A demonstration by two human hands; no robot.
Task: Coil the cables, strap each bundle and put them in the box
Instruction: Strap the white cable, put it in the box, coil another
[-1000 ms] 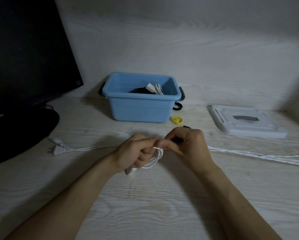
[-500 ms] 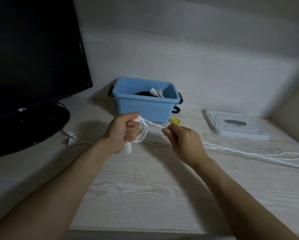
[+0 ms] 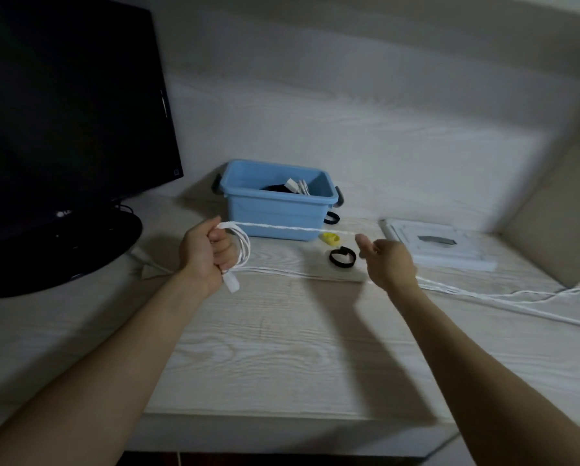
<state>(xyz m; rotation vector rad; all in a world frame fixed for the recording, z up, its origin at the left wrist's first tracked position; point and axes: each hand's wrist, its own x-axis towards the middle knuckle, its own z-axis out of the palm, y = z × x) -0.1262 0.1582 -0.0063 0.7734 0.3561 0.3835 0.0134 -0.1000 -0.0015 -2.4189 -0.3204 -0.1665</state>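
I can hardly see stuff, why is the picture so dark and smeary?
Head view: the light is dim, so the monitor looks nearly black; the arms throw soft shadows on the desk; the right hand and the stretched white cable look smeared by motion blur.

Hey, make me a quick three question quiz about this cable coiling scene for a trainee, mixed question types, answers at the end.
1. True or false: the left hand grips the coiled white cable.
2. The blue box is: A) lidded, B) open with cables inside, C) upside down.
3. Fill in: the black strap lies on the desk beside the ____ strap.

Key: 1 true. 2 B. 3 yellow.
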